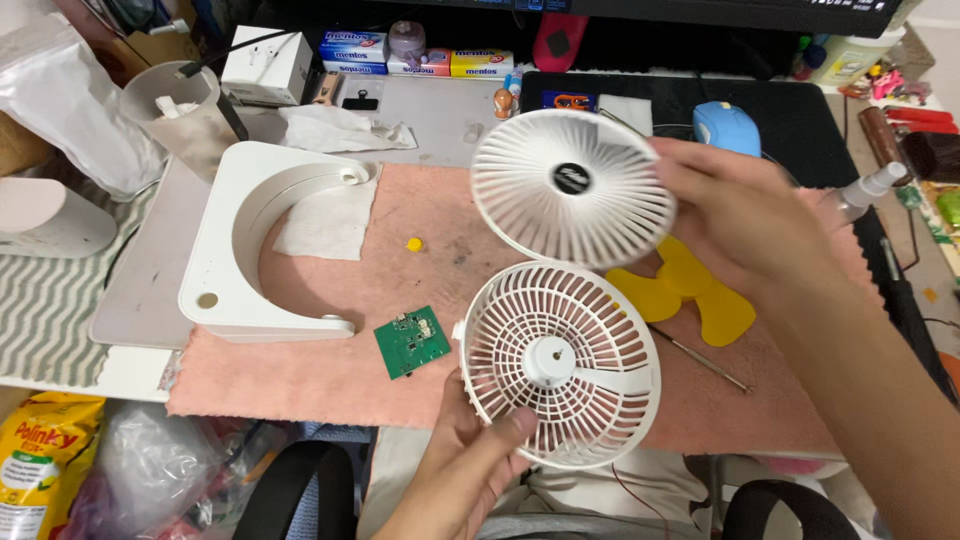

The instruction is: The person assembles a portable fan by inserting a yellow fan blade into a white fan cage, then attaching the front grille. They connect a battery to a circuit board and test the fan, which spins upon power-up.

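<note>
Low in the frame's centre, the left hand (470,465) pinches the rear fan grille (560,363) at its lower-left rim. Just above, the right hand (740,215) grips the front fan grille (572,187) by its right edge, over the pink mat (420,210) on the counter (150,290). Yellow fan blades (690,290) lie behind.

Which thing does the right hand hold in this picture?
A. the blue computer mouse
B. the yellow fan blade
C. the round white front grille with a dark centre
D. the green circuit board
C: the right hand grips the edge of the white front grille and holds it above the pink mat, while the circuit board, fan blade and mouse lie untouched.
</note>
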